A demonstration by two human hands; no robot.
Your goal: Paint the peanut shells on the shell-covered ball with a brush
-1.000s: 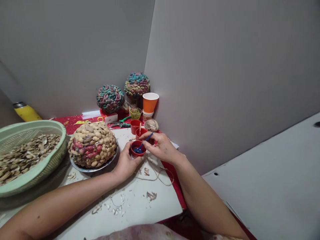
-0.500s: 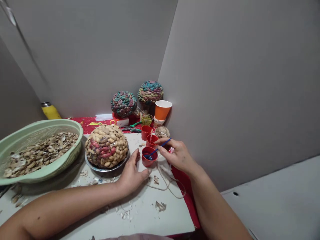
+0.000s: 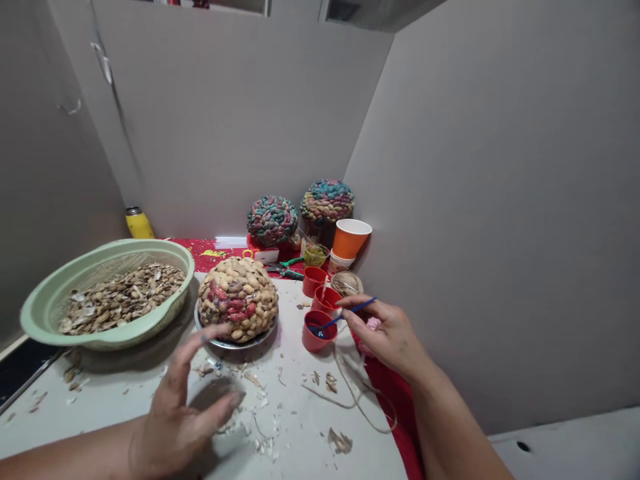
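Note:
My right hand (image 3: 387,333) pinches a thin blue paintbrush (image 3: 357,307), its lower end inside the nearest red cup (image 3: 320,341), which holds dark blue paint. My left hand (image 3: 185,413) hangs over the table with thumb and fingers apart and nothing in it, just in front of a dome covered in peanut shells (image 3: 237,297). Some shells on the dome's front are painted red and dark purple; the rest are plain tan. The dome rests on a metal plate (image 3: 240,343). Two more red cups stand in line behind the nearest one, the middle cup (image 3: 326,300) with a stick in it.
A green basket (image 3: 187,267) of peanut shells stands at left. Behind are two painted shell balls (image 3: 273,220), an orange paper cup (image 3: 351,239), green-handled pliers (image 3: 290,269), a twine roll (image 3: 347,283) and a yellow bottle (image 3: 140,225). Shell scraps and loose twine (image 3: 340,403) litter the white table.
My left hand has moved left and toward me, away from the red cups, to before the shell dome. My right hand keeps the brush in the nearest cup. The view has shifted.

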